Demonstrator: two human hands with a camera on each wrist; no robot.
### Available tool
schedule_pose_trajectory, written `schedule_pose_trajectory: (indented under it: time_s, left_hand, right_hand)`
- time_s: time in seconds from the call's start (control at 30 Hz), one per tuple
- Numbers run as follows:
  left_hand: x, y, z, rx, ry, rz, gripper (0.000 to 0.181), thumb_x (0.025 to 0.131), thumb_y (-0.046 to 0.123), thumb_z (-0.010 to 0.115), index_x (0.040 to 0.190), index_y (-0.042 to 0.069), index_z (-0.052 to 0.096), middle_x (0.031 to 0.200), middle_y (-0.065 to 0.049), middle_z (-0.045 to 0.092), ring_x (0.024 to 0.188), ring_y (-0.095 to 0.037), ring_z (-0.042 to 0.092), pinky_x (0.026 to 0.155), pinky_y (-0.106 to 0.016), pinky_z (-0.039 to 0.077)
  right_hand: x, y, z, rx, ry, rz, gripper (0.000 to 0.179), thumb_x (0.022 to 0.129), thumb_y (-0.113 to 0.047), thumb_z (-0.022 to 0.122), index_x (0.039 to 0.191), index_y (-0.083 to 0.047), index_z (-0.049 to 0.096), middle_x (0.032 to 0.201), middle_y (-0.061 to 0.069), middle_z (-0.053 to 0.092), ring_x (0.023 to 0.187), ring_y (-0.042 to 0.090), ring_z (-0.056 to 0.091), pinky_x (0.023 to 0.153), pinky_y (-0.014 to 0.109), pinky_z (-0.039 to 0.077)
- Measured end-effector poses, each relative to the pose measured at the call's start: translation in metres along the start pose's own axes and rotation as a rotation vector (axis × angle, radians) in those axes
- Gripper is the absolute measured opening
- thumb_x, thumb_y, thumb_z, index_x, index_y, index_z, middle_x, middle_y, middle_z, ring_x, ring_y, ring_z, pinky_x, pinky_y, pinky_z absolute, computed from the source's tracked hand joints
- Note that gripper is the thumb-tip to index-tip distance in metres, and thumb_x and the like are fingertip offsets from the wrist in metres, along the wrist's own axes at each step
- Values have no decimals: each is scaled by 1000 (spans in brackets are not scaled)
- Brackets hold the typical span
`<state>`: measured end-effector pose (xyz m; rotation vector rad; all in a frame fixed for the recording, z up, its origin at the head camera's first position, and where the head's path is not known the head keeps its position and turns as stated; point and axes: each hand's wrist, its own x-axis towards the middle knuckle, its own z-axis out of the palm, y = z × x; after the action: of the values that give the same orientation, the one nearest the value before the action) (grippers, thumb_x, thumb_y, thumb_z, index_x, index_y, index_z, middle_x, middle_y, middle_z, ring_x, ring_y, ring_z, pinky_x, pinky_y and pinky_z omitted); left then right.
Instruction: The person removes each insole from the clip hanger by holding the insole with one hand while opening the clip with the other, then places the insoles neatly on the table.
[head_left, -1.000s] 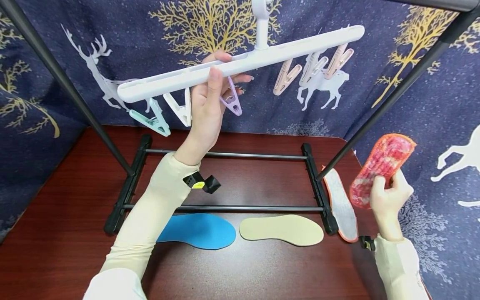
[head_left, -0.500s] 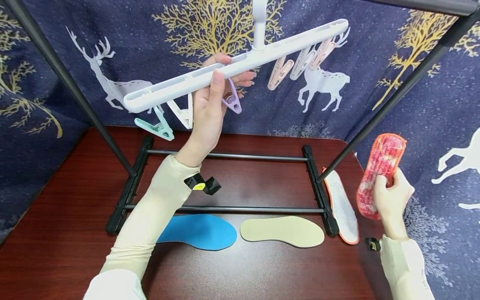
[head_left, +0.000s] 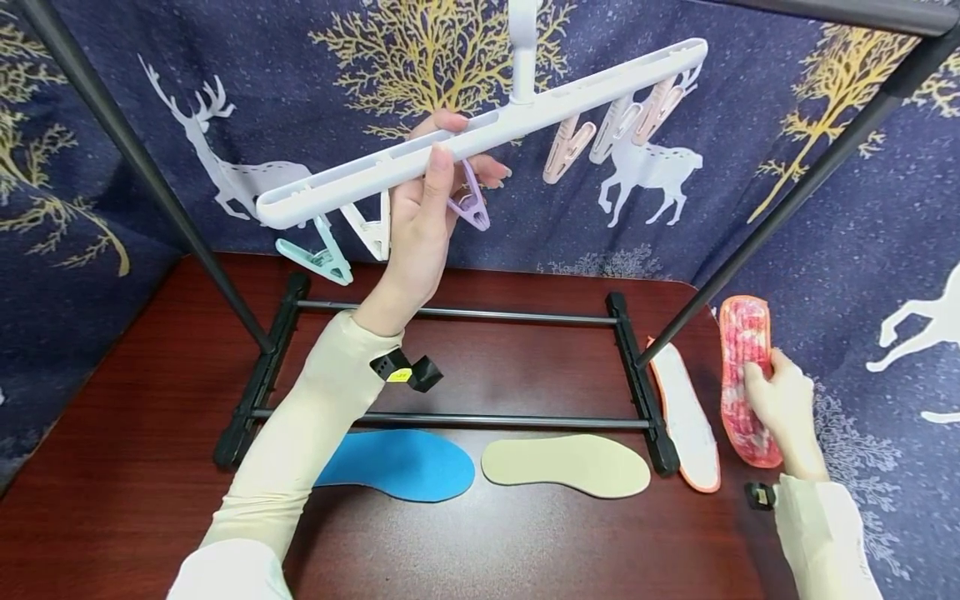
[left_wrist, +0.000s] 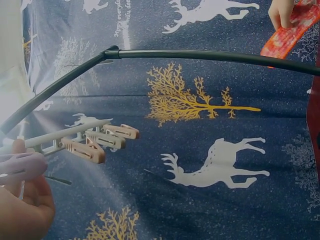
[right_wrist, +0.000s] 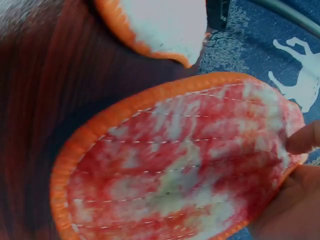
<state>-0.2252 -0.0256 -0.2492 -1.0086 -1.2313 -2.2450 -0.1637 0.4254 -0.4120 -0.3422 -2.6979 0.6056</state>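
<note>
My left hand (head_left: 420,217) grips the bar of a white clip hanger (head_left: 592,93), thumb in front, close to a purple clip (head_left: 474,207). A white clip (head_left: 372,233) and a mint clip (head_left: 321,257) hang left of the hand, and several pinkish and grey clips (head_left: 568,150) hang at the right end. At the table's right edge my right hand (head_left: 783,408) holds a red-and-white insole (head_left: 742,333) with orange trim by its side. Its stitched face fills much of the right wrist view. Beside it lies a white insole (head_left: 686,417) with orange edging.
A black rack stands around the hanger, its base bars (head_left: 480,418) on the dark red table (head_left: 540,542). In front of it lie a blue insole (head_left: 405,467), partly behind my left sleeve, and a beige insole (head_left: 566,464). Behind hangs a patterned blue cloth (head_left: 645,242).
My right hand has lowered the red insole toward the table's right edge, turning it from slanted to nearly lengthwise. The hanger has swivelled slightly in my left hand's grip.
</note>
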Motion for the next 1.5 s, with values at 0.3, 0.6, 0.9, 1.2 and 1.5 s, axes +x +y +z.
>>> schedule_pose_trajectory:
  time_s: [0.3, 0.6, 0.9, 1.2, 1.5]
  left_hand:
    - [-1, 0, -1, -17, 2, -2, 36, 102, -3, 18, 117, 7, 49, 81, -2, 70, 81, -15, 65, 75, -28, 48]
    - [-1, -2, -3, 25, -22, 7, 34, 102, -3, 20, 120, 6, 47, 74, -2, 65, 73, -15, 63, 73, -29, 50]
    - [-2, -5, -5, 39, -61, 43, 33, 102, 0, 21, 121, 8, 47, 68, 0, 62, 64, -15, 58, 65, -28, 49]
    - [-1, -5, -7, 35, -59, 49, 34, 102, 0, 20, 121, 7, 48, 66, -1, 60, 62, -16, 57, 65, -29, 48]
    - [2, 3, -6, 2, 11, -22, 35, 103, -1, 16, 121, 3, 46, 65, -3, 59, 62, -16, 55, 63, -27, 46]
  right_hand:
    - [5, 17, 5, -31, -148, -7, 31, 94, -20, 43, 103, 7, 53, 90, 33, 59, 76, 45, 56, 58, 42, 40]
    - [6, 30, 6, -93, -380, 22, 41, 97, -22, 39, 116, 14, 41, 99, 38, 54, 87, 54, 55, 66, 53, 45]
    - [5, 35, 8, -108, -476, 16, 48, 98, -20, 36, 126, 18, 34, 115, 44, 47, 103, 62, 47, 80, 63, 44]
    - [8, 37, 14, -136, -531, 28, 51, 89, -10, 38, 128, 23, 30, 120, 48, 42, 108, 64, 43, 87, 66, 41]
    - [6, 36, 18, -151, -487, 79, 52, 85, -10, 42, 127, 21, 33, 116, 47, 43, 107, 62, 43, 88, 65, 39]
